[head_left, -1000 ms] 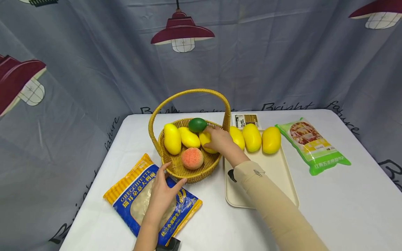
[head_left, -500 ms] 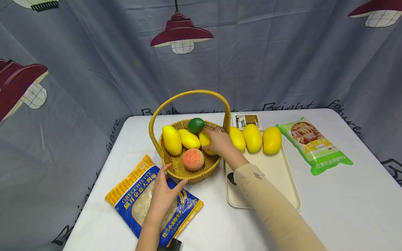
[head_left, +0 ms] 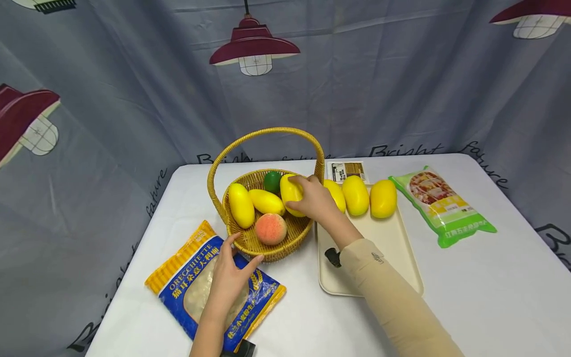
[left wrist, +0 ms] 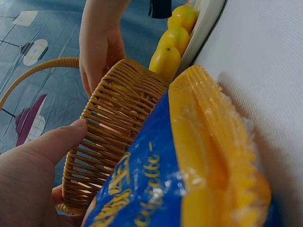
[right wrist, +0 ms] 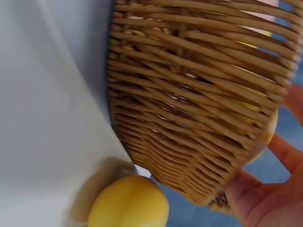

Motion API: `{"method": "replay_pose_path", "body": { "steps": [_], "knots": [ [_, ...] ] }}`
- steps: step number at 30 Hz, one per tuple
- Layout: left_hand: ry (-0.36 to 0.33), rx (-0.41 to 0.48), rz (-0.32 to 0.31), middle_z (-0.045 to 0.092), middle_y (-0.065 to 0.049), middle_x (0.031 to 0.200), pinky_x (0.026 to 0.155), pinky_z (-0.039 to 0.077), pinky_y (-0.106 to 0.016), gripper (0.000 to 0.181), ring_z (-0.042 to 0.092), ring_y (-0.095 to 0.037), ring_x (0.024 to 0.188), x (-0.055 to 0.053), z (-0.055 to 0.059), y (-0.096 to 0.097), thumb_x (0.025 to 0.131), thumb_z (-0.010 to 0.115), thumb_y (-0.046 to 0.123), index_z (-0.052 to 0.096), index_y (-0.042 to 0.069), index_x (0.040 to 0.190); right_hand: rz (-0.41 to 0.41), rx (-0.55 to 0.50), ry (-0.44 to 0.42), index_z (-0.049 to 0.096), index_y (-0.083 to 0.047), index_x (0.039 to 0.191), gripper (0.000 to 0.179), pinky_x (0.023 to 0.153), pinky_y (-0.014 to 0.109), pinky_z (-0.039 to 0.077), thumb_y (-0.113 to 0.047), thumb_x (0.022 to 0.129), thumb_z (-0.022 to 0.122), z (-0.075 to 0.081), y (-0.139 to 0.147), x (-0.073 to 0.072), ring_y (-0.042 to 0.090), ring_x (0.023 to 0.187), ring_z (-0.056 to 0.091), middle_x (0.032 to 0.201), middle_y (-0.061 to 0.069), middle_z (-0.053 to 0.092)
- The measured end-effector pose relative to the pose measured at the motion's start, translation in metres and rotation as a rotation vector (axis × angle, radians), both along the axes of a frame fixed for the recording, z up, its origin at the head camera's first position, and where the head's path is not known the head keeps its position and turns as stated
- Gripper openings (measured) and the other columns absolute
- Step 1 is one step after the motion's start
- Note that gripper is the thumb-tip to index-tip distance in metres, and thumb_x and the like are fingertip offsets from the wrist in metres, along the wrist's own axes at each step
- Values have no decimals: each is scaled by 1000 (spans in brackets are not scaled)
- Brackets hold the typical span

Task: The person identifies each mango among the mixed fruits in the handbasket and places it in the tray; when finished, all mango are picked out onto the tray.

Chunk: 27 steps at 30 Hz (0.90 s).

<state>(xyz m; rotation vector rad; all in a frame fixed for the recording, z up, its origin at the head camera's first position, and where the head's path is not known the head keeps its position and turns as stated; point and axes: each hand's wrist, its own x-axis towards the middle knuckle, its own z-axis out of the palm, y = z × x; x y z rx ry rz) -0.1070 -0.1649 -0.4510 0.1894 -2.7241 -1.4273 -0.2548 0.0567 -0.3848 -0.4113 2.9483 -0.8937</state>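
Observation:
My right hand (head_left: 314, 199) grips a yellow mango (head_left: 291, 193) at the right side of the wicker basket (head_left: 263, 254); in the right wrist view the basket wall partly hides that fruit. With thumb and fingers apart, my left hand (head_left: 229, 275) holds the basket's front left rim, its thumb (left wrist: 61, 139) against the weave in the left wrist view. Inside the basket lie two more yellow mangoes, one at the left (head_left: 241, 206) and one in the middle (head_left: 266, 202). A peach (head_left: 270, 229) sits in front of them, and a dark green fruit (head_left: 272, 182) behind.
Beside the basket, a cream tray (head_left: 379, 258) bears three yellow mangoes (head_left: 356, 196) along its far end. A blue and yellow orecchiette bag (head_left: 187, 277) lies under my left forearm. A green food packet (head_left: 443, 206) lies far right; a small card-like packet (head_left: 350, 171) lies behind the tray.
The mango in my right hand has risen slightly and tilted, now overlapping the green fruit. The basket's fruit has shifted a little. My left hand stays at the rim.

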Motion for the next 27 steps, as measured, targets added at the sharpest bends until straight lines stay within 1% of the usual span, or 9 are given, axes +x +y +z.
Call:
{"method": "replay_pose_path", "body": {
  "steps": [4,8,12,14,18,21,24,27],
  "knots": [
    [-1,-5,-1,31,-15,149,102,34,-61,91,41,-35,131,0,0,-1,78,69,61,28,19,147,-20,-127,-10,48,-24,142,71,81,47,49,-43,80,76,9,8,9,33,95,56,125,19,48],
    [-2,-7,-1,32,-15,149,102,33,-61,91,41,-35,131,0,0,-1,79,70,60,28,19,147,-20,-211,17,49,-24,141,72,85,47,48,-44,79,77,17,20,25,31,103,54,130,16,48],
    [2,-12,-2,32,-16,149,102,34,-60,90,42,-35,130,0,1,0,79,71,58,28,18,147,-26,-272,20,48,-24,142,72,81,42,51,-44,79,78,22,37,41,29,99,55,133,13,48],
    [2,-13,-4,32,-16,149,102,34,-60,90,42,-35,130,0,1,1,79,71,59,28,18,147,-40,-301,9,47,-23,142,73,76,38,53,-42,79,78,24,48,47,27,93,56,133,11,48],
    [-3,-13,-6,31,-16,149,102,34,-61,91,41,-36,131,0,1,1,79,69,61,27,18,148,-84,-325,-30,44,-21,145,75,74,37,53,-41,81,78,26,75,59,28,92,58,139,9,47],
    [-7,-15,-4,31,-16,150,101,34,-62,91,40,-36,131,0,1,1,79,68,62,27,19,148,-111,-311,-73,40,-19,147,79,74,38,53,-44,82,76,23,91,68,31,92,57,142,11,44],
    [-9,-12,-4,30,-16,150,101,34,-61,91,40,-36,131,1,1,0,79,68,63,27,19,147,-137,-280,-132,37,-17,148,84,75,38,51,-50,81,74,16,102,76,32,94,56,141,14,45],
    [-4,-10,-7,30,-16,150,102,33,-61,91,40,-37,131,1,1,0,79,67,63,27,19,148,-159,-273,-198,36,-15,148,86,76,41,49,-54,80,73,4,107,82,33,97,55,138,17,47]
  ]
}}
